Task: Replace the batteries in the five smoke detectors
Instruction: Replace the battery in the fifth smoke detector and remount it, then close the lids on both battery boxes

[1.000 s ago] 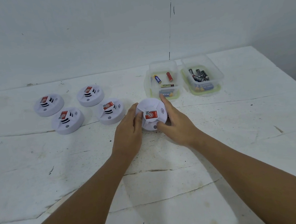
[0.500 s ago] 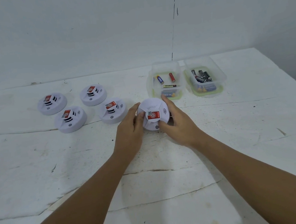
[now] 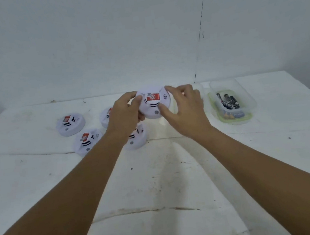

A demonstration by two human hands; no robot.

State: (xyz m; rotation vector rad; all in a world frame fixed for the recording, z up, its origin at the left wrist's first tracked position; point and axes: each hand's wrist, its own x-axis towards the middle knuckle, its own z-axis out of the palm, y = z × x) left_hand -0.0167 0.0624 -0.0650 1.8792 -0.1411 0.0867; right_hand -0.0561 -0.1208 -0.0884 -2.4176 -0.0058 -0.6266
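Note:
I hold a round white smoke detector (image 3: 154,106) with a red label up off the table, its face tilted toward me. My left hand (image 3: 124,114) grips its left edge and my right hand (image 3: 184,107) grips its right edge, thumb on the front. Below and to the left, other white detectors lie face up on the white table (image 3: 157,184): one at the far left (image 3: 70,124), one nearer me (image 3: 87,141), one partly behind my left wrist (image 3: 105,116), and one under my left hand (image 3: 138,138).
A clear plastic tub (image 3: 232,102) with several dark batteries stands at the right on the table. A second tub is hidden behind my right hand. A grey wall rises just behind the table's far edge.
Both hands have lifted the detector off the table and raised it toward the far side, tilting its face toward me. The camera has tipped, so everything sits higher and farther right.

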